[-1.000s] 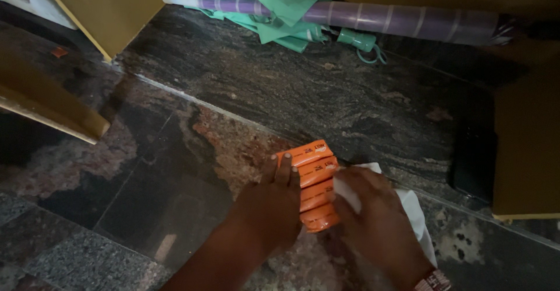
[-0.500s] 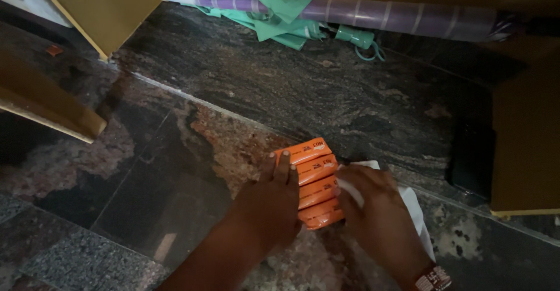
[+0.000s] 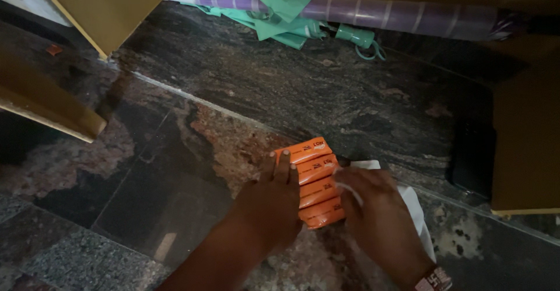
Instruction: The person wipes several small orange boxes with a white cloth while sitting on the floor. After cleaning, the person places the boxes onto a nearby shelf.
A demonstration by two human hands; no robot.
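Four orange packets (image 3: 314, 181) lie in a stack-like row on the dark stone floor (image 3: 192, 151), and everything else is placed from them. Far to their left, a yellowish wooden edge (image 3: 49, 107) juts in over the floor, and up and left of them stands a mustard-coloured panel (image 3: 102, 8). Just left of the packets, the left hand (image 3: 271, 200) rests flat with its fingers stretched forward, the fingertips touching the left ends of the upper packets; it presses against them and grips nothing. Well above the packets, by the far wall, a green cloth (image 3: 274, 2) lies bunched over a long purple striped roll (image 3: 379, 17). Just right of the packets, the right hand (image 3: 373, 212) lies against their right ends with the fingers bent, so the row sits between the two hands. Whether this hand pinches anything, I cannot tell. White paper (image 3: 417, 212) shows under and beyond that hand, touching the packets' right side. A patterned band (image 3: 434, 279) circles the right wrist. Farther right of the packets stands a tall mustard block (image 3: 525, 145).
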